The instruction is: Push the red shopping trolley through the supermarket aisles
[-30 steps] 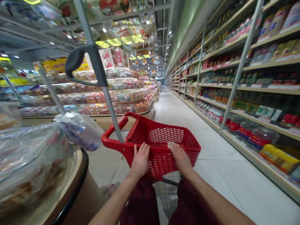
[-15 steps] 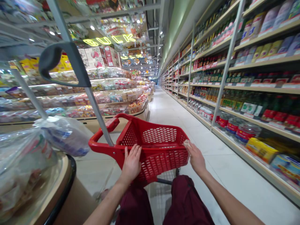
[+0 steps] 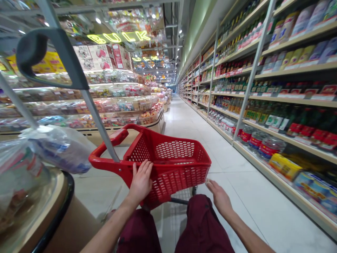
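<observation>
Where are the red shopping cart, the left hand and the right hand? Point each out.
Red shopping cart [image 3: 172, 179]: head view, on the near slotted wall of its basket.
Left hand [image 3: 141, 182]: head view, on the back of the hand.
Right hand [image 3: 220, 197]: head view, on the back of the hand.

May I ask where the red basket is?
In the head view, the red basket sits below centre, right of the plastic bag, the left hand on its near rim.

On the pale tiled floor [image 3: 247, 184] before you stood the red cart [image 3: 171, 168]. Right of the cart, shelves [image 3: 289, 100] bore bottles [image 3: 306, 130] and jars [image 3: 271, 146]; left of it, a rounded counter [image 3: 79, 200] carried plastic bags [image 3: 18, 168]; beyond it, a tiered display [image 3: 159, 124] held wrapped goods [image 3: 126, 105] and boxes [image 3: 100, 58].
</observation>
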A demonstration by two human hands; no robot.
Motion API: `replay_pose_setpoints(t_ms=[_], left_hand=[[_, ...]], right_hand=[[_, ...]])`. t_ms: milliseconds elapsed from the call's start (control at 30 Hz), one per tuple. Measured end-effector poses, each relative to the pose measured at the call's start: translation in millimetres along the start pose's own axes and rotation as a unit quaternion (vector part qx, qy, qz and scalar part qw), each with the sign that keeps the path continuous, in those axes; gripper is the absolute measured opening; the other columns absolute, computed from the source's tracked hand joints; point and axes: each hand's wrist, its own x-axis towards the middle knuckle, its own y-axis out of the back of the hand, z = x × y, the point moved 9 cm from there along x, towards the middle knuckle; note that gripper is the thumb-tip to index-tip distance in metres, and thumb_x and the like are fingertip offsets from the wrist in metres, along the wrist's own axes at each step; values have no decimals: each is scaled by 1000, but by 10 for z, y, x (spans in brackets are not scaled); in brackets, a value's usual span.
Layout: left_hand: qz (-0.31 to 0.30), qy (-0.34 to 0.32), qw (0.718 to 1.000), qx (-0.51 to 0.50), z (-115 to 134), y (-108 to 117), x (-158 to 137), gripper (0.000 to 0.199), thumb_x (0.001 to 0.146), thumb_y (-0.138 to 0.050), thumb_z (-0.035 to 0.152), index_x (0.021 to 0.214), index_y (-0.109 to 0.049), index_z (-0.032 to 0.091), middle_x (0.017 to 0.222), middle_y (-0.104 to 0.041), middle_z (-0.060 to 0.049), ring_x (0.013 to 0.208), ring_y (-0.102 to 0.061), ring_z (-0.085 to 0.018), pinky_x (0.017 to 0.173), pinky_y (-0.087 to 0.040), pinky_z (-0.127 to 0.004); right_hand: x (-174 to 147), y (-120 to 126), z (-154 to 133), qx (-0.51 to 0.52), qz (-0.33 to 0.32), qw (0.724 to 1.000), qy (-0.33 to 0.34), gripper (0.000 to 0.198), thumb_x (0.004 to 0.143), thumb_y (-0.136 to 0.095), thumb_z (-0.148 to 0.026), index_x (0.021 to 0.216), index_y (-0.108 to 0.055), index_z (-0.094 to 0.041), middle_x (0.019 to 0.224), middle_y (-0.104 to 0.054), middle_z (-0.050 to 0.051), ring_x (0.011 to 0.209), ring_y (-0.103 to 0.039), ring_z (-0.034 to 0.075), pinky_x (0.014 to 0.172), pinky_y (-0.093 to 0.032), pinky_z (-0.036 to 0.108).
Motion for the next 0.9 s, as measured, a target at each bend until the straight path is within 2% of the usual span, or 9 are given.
replay_pose_setpoints(t_ms=[100,167,333,500,567,667,733,833,900], left_hand=[[-4,4,1000,5,1,2,5,53,63,-37,7,115,-48,11,122,-51,-12,119,-39,-26,103,-12,-56],[-4,8,1000,8,5,22,7,52,63,-37,8,114,-48,11,122,-52,-13,118,-40,-26,103,-12,-56],[-3,4,1000,5,28,47,1,53,63,-37,6,115,-49,12,121,-52,-12,118,-40,-25,103,-13,-54],[5,3,1000,8,22,34,-12,54,63,-37,7,116,-48,12,122,-51,-12,119,-39,-26,103,-13,-55],[-2,1,1000,7,19,20,-18,55,62,-38,7,116,-48,11,123,-51,-12,120,-38,-26,104,-13,-54],[-20,-5,1000,3,23,-4,-24,57,62,-37,7,118,-47,10,125,-49,-11,121,-37,-25,104,-11,-54],[-27,-6,1000,4,26,-11,-25,57,62,-37,7,119,-46,10,126,-48,-11,122,-36,-25,105,-10,-54],[-22,-4,1000,10,25,-1,-26,57,63,-37,7,119,-46,10,127,-47,-12,122,-35,-25,104,-11,-54],[-21,-8,1000,13,29,1,-33,58,63,-37,7,120,-46,11,127,-47,-12,122,-35,-25,104,-12,-54]], right_hand=[[201,271,71,-1,99,994,-38,58,73,-30,1,124,-43,-23,127,-47,6,119,-40,20,95,-39,42],[265,291,50,10,123,991,-43,58,73,-30,1,125,-42,-23,130,-43,6,121,-37,21,96,-38,43],[121,-42,-163,48,21,999,3,62,67,-31,3,119,-48,-26,120,-54,3,109,-51,18,85,-48,37],[315,186,-310,70,84,993,35,56,74,-32,0,126,-41,-20,133,-40,8,123,-34,19,98,-35,43],[333,157,-406,65,88,993,55,58,72,-31,2,124,-44,-20,129,-45,7,122,-36,18,97,-36,42],[267,-10,-589,59,43,994,85,63,67,-30,6,120,-49,-22,120,-54,5,117,-43,15,91,-43,36],[285,-32,-681,60,31,994,84,62,68,-29,6,121,-48,-23,123,-51,5,119,-40,15,93,-41,36],[407,77,-779,61,68,993,76,56,75,-31,2,124,-44,-21,130,-43,6,125,-30,18,99,-33,41],[430,90,-866,61,84,990,92,54,74,-32,2,122,-47,-19,127,-47,8,125,-30,19,99,-33,42]])
